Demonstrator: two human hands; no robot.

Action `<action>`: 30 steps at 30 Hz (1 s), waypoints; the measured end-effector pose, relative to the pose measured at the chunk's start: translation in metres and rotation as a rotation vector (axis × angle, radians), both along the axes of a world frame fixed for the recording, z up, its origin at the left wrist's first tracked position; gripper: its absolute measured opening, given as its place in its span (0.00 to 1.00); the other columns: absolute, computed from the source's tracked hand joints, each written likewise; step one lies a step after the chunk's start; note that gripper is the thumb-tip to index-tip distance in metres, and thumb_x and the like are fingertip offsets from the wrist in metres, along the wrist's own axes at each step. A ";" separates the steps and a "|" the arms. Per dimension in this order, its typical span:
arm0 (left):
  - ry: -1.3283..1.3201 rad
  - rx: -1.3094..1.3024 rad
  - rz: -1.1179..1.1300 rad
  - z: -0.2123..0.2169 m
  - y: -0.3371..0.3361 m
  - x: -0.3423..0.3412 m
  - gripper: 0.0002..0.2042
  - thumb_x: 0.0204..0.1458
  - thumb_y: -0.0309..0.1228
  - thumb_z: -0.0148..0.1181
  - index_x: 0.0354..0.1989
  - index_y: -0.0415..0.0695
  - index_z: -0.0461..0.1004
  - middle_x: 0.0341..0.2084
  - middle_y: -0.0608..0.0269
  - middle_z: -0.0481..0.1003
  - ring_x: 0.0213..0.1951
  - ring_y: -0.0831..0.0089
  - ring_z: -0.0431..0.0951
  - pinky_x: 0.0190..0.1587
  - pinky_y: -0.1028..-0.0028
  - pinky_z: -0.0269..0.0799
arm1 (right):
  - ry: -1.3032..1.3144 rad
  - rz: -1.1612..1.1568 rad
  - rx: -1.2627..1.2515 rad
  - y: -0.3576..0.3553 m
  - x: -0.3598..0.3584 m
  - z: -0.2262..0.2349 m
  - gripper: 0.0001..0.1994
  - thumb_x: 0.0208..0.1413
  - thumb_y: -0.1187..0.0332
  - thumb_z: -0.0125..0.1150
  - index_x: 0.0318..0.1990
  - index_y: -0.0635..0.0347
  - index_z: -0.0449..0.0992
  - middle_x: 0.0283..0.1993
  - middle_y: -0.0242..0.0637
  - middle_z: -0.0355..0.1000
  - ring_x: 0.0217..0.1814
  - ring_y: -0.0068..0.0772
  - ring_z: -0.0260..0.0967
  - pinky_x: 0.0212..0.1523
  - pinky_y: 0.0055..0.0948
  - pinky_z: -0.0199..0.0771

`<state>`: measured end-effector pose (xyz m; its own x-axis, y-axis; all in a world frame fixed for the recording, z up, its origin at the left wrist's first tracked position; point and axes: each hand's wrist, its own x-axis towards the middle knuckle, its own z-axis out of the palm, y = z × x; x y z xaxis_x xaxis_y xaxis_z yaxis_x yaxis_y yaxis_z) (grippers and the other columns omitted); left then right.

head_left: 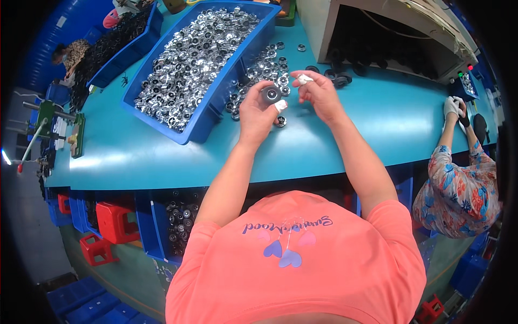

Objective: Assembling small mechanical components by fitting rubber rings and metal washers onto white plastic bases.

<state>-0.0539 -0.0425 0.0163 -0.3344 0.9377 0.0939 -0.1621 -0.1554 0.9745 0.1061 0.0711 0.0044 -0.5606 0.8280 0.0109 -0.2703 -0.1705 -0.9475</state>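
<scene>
Here, from the head camera, I see my left hand (258, 110) raised above the teal table (377, 116), fingers curled and pinching a small round dark part with a metal centre (271, 95). My right hand (319, 94) sits just beside it, thumb and forefinger pressed together on a small white piece (304, 79). Loose shiny metal parts (267, 70) lie scattered on the table beyond both hands. Left of them stands a blue bin (208, 121) heaped with the same silver parts. At far right, another person's gloved hands (454, 106) rest at the table's edge.
</scene>
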 end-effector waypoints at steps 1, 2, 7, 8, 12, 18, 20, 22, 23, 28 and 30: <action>0.007 -0.005 0.006 0.000 -0.002 0.000 0.25 0.49 0.18 0.68 0.57 0.42 0.70 0.39 0.64 0.78 0.33 0.82 0.77 0.23 0.82 0.73 | -0.025 0.041 0.032 -0.003 -0.001 0.004 0.16 0.61 0.70 0.55 0.54 0.65 0.77 0.42 0.31 0.76 0.31 0.16 0.67 0.34 0.20 0.70; 0.014 -0.009 0.011 0.000 -0.004 0.001 0.25 0.50 0.19 0.67 0.57 0.42 0.69 0.39 0.64 0.78 0.33 0.82 0.78 0.24 0.82 0.73 | -0.071 0.075 0.064 -0.008 -0.002 0.009 0.16 0.60 0.70 0.56 0.54 0.64 0.78 0.41 0.31 0.76 0.32 0.16 0.67 0.34 0.20 0.70; 0.049 0.011 -0.003 0.001 -0.017 0.010 0.25 0.51 0.20 0.66 0.59 0.43 0.70 0.39 0.65 0.79 0.35 0.81 0.79 0.25 0.82 0.73 | -0.196 0.249 0.116 -0.027 -0.009 0.012 0.14 0.57 0.64 0.62 0.48 0.60 0.80 0.37 0.27 0.76 0.35 0.16 0.68 0.34 0.21 0.69; 0.074 0.006 -0.005 0.002 -0.021 0.011 0.25 0.51 0.20 0.67 0.59 0.43 0.71 0.38 0.66 0.79 0.34 0.81 0.79 0.26 0.82 0.74 | -0.201 0.285 0.122 -0.028 -0.009 0.012 0.14 0.58 0.63 0.63 0.47 0.60 0.80 0.37 0.27 0.76 0.34 0.16 0.68 0.34 0.21 0.69; 0.227 -0.051 0.004 0.010 -0.032 0.016 0.25 0.50 0.19 0.66 0.59 0.41 0.72 0.38 0.67 0.79 0.33 0.82 0.79 0.27 0.80 0.73 | -0.026 0.430 -0.066 -0.026 -0.003 0.004 0.11 0.59 0.63 0.61 0.43 0.61 0.79 0.32 0.27 0.74 0.33 0.18 0.69 0.33 0.22 0.69; 0.406 0.030 0.143 0.020 -0.055 0.027 0.24 0.50 0.18 0.66 0.58 0.40 0.72 0.39 0.65 0.79 0.36 0.79 0.79 0.27 0.79 0.76 | -0.003 0.532 -0.053 -0.034 -0.004 0.006 0.11 0.61 0.64 0.59 0.43 0.62 0.79 0.33 0.29 0.73 0.31 0.18 0.67 0.32 0.22 0.68; 0.259 -0.013 0.156 0.028 -0.069 0.035 0.25 0.50 0.18 0.67 0.58 0.39 0.72 0.39 0.64 0.79 0.36 0.79 0.79 0.27 0.78 0.76 | 0.014 0.569 -0.046 -0.037 -0.003 0.011 0.12 0.63 0.64 0.58 0.46 0.63 0.79 0.35 0.30 0.74 0.31 0.17 0.67 0.32 0.22 0.69; 0.185 0.024 0.166 0.032 -0.080 0.040 0.25 0.50 0.18 0.67 0.59 0.39 0.71 0.38 0.63 0.78 0.35 0.78 0.79 0.26 0.78 0.77 | 0.009 0.592 -0.029 -0.039 0.003 0.019 0.14 0.64 0.66 0.56 0.50 0.65 0.79 0.36 0.30 0.75 0.32 0.17 0.68 0.33 0.22 0.71; 0.253 -0.013 0.189 0.028 -0.087 0.037 0.26 0.49 0.17 0.67 0.59 0.38 0.69 0.38 0.63 0.78 0.36 0.78 0.79 0.26 0.78 0.76 | 0.020 0.578 -0.002 -0.037 0.003 0.014 0.14 0.64 0.66 0.56 0.50 0.63 0.80 0.37 0.31 0.76 0.31 0.16 0.67 0.33 0.20 0.70; 0.358 -0.006 0.284 0.028 -0.140 0.039 0.24 0.49 0.19 0.68 0.56 0.39 0.69 0.39 0.63 0.75 0.36 0.77 0.77 0.29 0.77 0.76 | 0.005 0.201 0.174 -0.015 0.002 0.001 0.12 0.57 0.63 0.66 0.45 0.59 0.83 0.34 0.29 0.77 0.27 0.14 0.64 0.31 0.20 0.67; 0.426 -0.151 0.359 0.037 -0.184 0.031 0.24 0.47 0.24 0.71 0.53 0.41 0.71 0.38 0.64 0.75 0.35 0.78 0.77 0.30 0.77 0.76 | -0.065 0.045 0.260 0.001 0.008 -0.005 0.12 0.57 0.63 0.67 0.44 0.60 0.84 0.32 0.27 0.78 0.28 0.14 0.65 0.31 0.20 0.67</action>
<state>-0.0228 -0.2269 0.0529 -0.5965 0.7857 0.1641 0.2867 0.0176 0.9579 0.1143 0.0719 -0.0005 -0.6036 0.7760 0.1830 -0.2053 0.0704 -0.9762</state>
